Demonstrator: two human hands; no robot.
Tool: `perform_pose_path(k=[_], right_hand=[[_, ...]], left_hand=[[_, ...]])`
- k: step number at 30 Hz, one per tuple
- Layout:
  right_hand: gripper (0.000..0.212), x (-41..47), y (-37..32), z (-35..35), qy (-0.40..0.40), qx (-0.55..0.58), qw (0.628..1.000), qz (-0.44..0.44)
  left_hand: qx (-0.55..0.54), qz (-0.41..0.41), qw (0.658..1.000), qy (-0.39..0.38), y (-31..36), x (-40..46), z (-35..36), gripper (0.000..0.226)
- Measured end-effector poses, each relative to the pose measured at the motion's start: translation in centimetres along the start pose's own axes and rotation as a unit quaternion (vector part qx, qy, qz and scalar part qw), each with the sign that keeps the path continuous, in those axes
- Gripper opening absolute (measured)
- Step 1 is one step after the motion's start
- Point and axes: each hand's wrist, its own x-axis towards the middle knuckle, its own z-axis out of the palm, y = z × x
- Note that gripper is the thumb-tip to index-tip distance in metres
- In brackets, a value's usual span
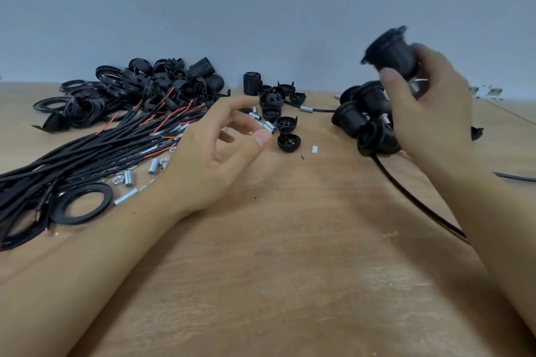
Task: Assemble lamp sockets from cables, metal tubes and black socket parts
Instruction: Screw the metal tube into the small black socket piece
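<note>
The right hand (429, 113) is raised above the wooden table (290, 255), fingers curled around a blurred black plastic lamp socket (391, 55); more black sockets (365, 119) lie below the grip. The left hand (214, 151) hovers with fingers relaxed, empty, partly hiding small silver metal tubes (262, 122).

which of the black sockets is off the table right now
The black socket gripped in the right hand, raised above the pile of finished sockets. Those all rest on the wooden table; this one alone is in the air.
</note>
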Motion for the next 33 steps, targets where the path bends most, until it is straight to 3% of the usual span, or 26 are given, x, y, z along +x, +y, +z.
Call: perform_pose_path(k=[3,5,7,10,13,17,21,25,28,33], right_hand=[[0.022,0.8,2.2,-0.3,-0.034,-0.145,0.987,0.057],[0.046,0.6,2.6,-0.2,-0.044,-0.184,0.978,0.084],[0.046,0.5,2.6,0.0,-0.057,-0.19,0.978,0.061],[0.041,0.5,2.6,0.2,-0.088,-0.191,0.976,0.05],[0.042,0.4,2.4,0.2,-0.063,-0.197,0.978,0.042],[0.037,-0.7,1.5,0.8,-0.052,-0.154,0.986,-0.03],[0.035,-2.6,0.0,2.5,-0.156,-0.102,0.975,-0.119],[0.035,-4.2,-0.6,4.6,-0.285,-0.108,0.932,-0.198],[0.034,-3.5,-1.5,5.9,-0.364,-0.13,0.899,-0.205],[0.019,-1.1,-2.9,9.3,-0.337,-0.26,0.883,-0.197]], left_hand=[[0.03,-0.02,0.999,0.036,-0.6,0.1,-0.1,0.033],[0.084,-0.014,0.995,0.05,-0.9,0.2,-0.2,0.021],[0.133,-0.014,0.989,0.063,-1.2,0.3,-0.5,0.012],[0.19,-0.043,0.979,0.063,-1.6,0.5,-0.9,0.019],[0.27,-0.079,0.959,0.025,-2.1,0.7,-1.0,0.024],[0.337,-0.124,0.933,-0.025,-2.6,1.1,-1.0,0.038],[0.339,-0.128,0.931,-0.049,-3.1,1.7,-0.7,0.043],[0.37,-0.151,0.915,-0.057,-3.3,2.0,-0.5,0.034],[0.368,-0.144,0.917,-0.061,-3.6,2.1,-0.6,0.023],[0.384,-0.142,0.912,-0.009,-3.8,2.2,-0.9,0.027]])
